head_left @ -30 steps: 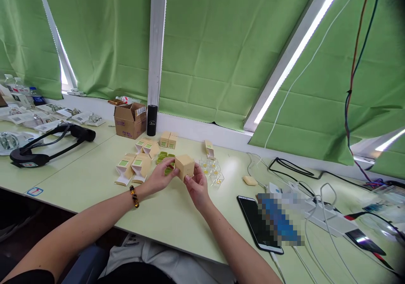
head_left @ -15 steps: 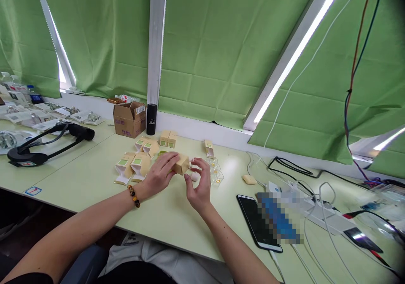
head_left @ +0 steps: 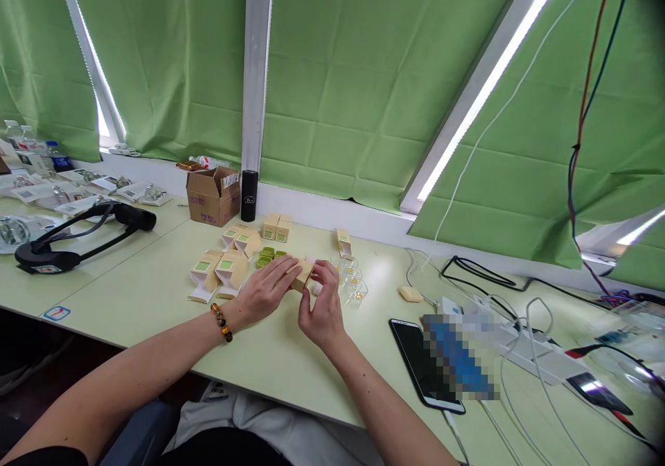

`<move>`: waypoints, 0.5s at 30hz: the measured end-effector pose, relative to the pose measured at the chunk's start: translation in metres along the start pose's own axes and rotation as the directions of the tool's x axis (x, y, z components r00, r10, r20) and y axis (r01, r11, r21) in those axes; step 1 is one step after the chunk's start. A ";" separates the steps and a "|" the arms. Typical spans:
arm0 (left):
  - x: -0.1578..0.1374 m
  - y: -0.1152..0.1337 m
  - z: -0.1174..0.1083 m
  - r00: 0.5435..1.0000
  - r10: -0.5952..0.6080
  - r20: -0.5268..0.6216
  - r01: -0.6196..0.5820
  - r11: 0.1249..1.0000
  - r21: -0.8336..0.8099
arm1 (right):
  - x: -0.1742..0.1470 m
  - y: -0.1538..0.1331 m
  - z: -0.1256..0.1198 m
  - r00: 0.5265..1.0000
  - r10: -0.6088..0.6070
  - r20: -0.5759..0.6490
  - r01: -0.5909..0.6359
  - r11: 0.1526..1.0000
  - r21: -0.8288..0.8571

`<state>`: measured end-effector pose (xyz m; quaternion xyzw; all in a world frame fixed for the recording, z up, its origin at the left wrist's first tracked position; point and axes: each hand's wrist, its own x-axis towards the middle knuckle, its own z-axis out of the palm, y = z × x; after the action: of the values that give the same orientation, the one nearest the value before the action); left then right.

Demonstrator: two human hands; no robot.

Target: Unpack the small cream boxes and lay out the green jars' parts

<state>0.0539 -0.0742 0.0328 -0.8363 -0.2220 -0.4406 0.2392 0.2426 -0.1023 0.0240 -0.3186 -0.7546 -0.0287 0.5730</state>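
Note:
A small tan cardboard box is gripped in my left hand, whose fingers lie over its top and side. My right hand pinches at the box's right end, thumb and fingers closed around that end; part of the box is hidden behind them. Just behind my left hand stand small green containers. To its left are several similar boxes with open flaps and green labels. Small clear cups stand right of my right hand. A small whitish piece shows partly behind the right fingers.
Two closed boxes and another open box stand farther back. A brown carton and black tumbler are near the wall. A phone, cables and a power strip lie right; a black headset lies left.
My right hand has moved left and its fingers have closed onto the box's end. The box has tilted, and the green containers behind my left hand show more.

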 end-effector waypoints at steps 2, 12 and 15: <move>-0.001 0.000 0.000 1.000 -0.016 0.014 0.016 1.000 -0.011 | -0.001 0.001 0.000 0.999 0.029 0.021 -0.030 0.999 0.015; -0.003 -0.001 0.005 0.996 -0.083 0.040 0.086 0.994 -0.060 | -0.006 0.007 0.005 0.985 0.167 0.048 -0.169 0.985 0.042; 0.000 0.002 0.004 0.989 -0.132 0.060 0.137 0.986 -0.090 | -0.006 0.009 0.005 0.981 0.192 0.019 -0.192 0.981 0.029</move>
<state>0.0572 -0.0734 0.0301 -0.8413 -0.2635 -0.4429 0.1632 0.2433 -0.0960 0.0141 -0.3814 -0.7252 0.0409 0.5718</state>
